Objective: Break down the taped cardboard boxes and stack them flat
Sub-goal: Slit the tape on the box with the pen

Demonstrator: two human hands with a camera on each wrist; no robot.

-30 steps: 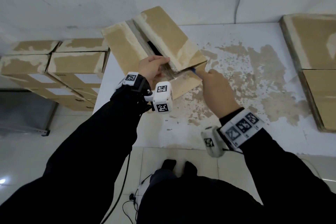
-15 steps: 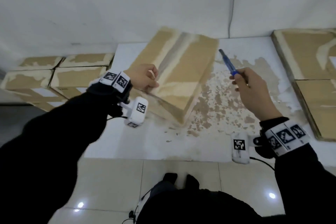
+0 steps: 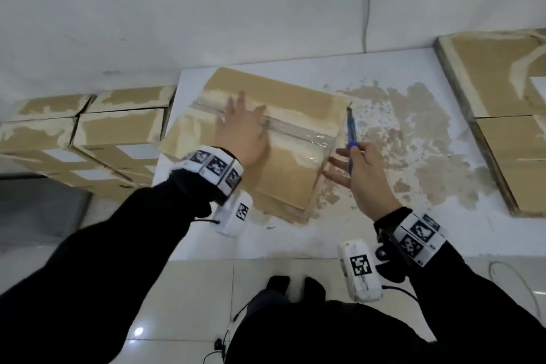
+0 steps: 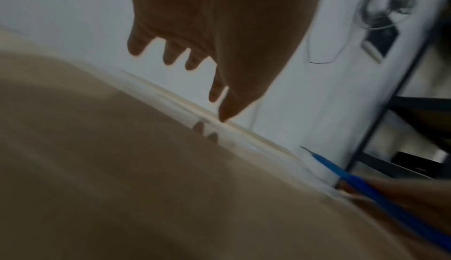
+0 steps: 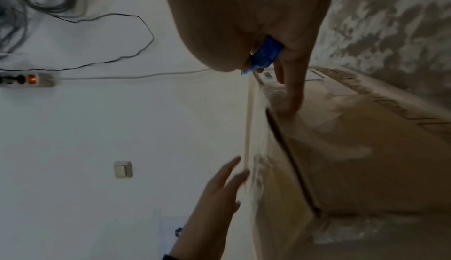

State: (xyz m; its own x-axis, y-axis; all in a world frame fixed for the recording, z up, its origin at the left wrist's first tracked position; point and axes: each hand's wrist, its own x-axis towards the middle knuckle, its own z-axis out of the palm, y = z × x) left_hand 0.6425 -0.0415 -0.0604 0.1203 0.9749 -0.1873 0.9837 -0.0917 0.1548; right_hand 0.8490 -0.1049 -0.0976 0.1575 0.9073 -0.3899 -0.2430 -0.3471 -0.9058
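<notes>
A taped cardboard box (image 3: pixel 283 174) lies on the white table (image 3: pixel 295 236), its clear-taped seam (image 3: pixel 295 127) facing up. My left hand (image 3: pixel 242 133) lies flat on the box top with straight fingers, over the seam. My right hand (image 3: pixel 360 168) grips a blue utility knife (image 3: pixel 351 136), blade pointing away, at the box's right end. In the right wrist view the knife (image 5: pixel 266 55) shows in the palm while a fingertip (image 5: pixel 292 104) touches the box's side (image 5: pixel 366 148). The left wrist view shows the left hand (image 4: pixel 207 51) over the box top (image 4: pixel 122 167) and the knife (image 4: pixel 366 187).
Several taped boxes (image 3: pixel 118 133) are stacked left of the table. Flattened cardboard (image 3: pixel 508 127) is piled at the table's right end. A wall stands close behind, with a cable (image 3: pixel 367 0) and a power strip (image 5: pixel 29 79). The tabletop's surface is worn and patchy.
The box has been turned and laid down with its taped seam upward. My left hand went from gripping its edge to lying flat on top. The knife came down to the box's right end.
</notes>
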